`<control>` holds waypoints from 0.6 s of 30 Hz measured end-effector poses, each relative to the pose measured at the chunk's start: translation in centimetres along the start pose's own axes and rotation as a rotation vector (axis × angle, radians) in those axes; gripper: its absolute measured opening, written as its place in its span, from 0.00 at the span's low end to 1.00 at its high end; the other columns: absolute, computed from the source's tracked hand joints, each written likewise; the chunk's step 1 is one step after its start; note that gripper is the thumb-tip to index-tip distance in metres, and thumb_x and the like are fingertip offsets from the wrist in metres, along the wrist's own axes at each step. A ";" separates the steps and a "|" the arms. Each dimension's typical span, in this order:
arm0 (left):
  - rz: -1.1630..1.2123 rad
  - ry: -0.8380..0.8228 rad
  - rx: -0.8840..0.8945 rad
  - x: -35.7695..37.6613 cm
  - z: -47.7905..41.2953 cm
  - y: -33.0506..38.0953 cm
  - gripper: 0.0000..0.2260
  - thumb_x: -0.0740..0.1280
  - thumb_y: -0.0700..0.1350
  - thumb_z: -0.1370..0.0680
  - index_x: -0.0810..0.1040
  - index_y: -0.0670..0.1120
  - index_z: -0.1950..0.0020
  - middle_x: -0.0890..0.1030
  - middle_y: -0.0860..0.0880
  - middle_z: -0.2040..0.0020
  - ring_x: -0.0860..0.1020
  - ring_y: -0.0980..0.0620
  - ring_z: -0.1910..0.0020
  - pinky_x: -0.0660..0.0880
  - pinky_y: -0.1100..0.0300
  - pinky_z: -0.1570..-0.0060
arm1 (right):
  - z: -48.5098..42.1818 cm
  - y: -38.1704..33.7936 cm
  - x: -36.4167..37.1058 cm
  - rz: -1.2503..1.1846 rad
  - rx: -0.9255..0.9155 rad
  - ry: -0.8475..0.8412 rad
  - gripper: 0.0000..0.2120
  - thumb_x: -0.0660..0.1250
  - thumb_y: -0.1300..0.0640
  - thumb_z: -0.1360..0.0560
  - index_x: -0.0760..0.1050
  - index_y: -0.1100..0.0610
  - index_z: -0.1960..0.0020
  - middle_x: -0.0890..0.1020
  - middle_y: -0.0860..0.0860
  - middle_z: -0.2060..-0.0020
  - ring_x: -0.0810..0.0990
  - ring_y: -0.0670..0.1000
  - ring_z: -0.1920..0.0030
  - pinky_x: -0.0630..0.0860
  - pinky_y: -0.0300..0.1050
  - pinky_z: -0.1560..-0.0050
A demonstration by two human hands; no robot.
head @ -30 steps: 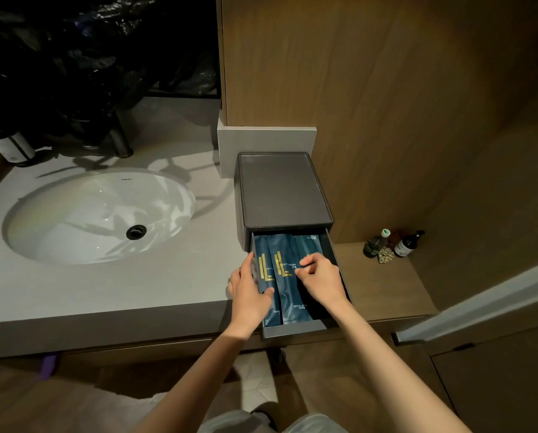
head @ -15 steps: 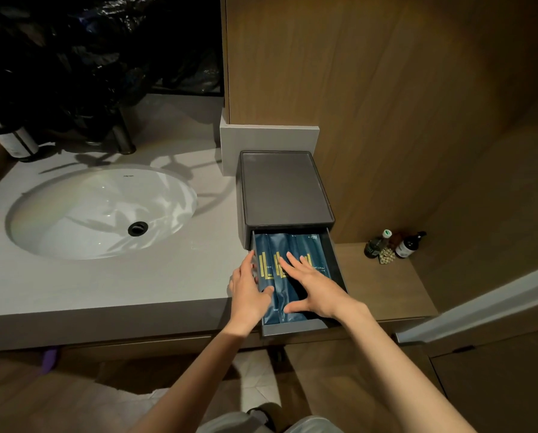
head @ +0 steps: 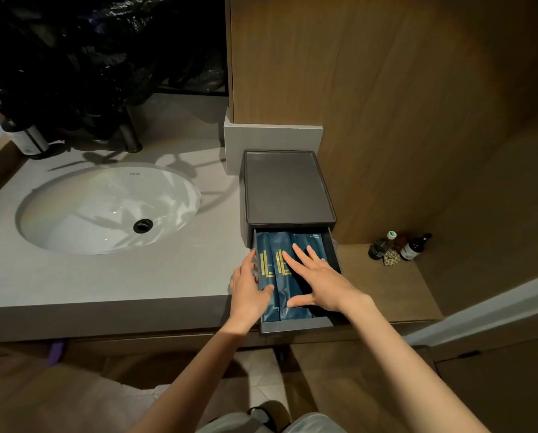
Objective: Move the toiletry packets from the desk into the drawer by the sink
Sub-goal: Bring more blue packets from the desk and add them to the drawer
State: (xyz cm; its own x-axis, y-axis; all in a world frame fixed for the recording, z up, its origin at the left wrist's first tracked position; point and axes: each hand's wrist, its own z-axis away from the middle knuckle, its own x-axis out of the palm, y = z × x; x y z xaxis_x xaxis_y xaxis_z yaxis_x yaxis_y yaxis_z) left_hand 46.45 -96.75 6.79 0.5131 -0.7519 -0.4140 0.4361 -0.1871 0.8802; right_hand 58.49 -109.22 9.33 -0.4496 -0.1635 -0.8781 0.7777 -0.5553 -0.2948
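A dark grey drawer box (head: 288, 187) stands on the counter right of the sink, its drawer (head: 296, 325) pulled out toward me. Inside lie dark blue toiletry packets (head: 269, 245) with gold lettering, side by side. My right hand (head: 319, 281) lies flat on top of the packets with fingers spread and straight. At the drawer's left edge my left hand (head: 249, 292) rests, fingers straight along the side and thumb touching the leftmost packet. Parts of the packets are hidden under both hands.
A white oval sink (head: 108, 207) is set in the grey counter (head: 89, 282) to the left. Dark bottles (head: 414, 246) stand on a lower wooden shelf to the right. A wood panel wall rises behind the box. A bottle (head: 27, 139) stands far left.
My right hand went from curled fingers pinching at a packet to lying flat and spread over the packets. The left hand stayed at the drawer's left edge.
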 end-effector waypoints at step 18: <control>0.012 -0.028 0.009 -0.6 -0.1 -0.1 0.34 0.71 0.38 0.27 0.59 0.51 0.25 0.70 0.46 0.32 0.72 0.53 0.36 0.75 0.60 0.40 | -1.4 0.2 0.4 0.005 0.014 -0.056 0.50 0.67 0.35 0.30 0.36 0.44 0.23 0.37 0.48 0.23 0.38 0.56 0.23 0.46 0.57 0.24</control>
State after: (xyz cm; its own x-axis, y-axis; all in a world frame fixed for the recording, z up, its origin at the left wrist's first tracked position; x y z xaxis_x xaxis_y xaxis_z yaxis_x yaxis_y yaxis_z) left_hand 46.16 -96.26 6.98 0.4974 -0.7713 -0.3970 0.4237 -0.1833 0.8870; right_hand 59.09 -108.29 8.41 -0.4700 -0.2118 -0.8569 0.7738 -0.5659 -0.2846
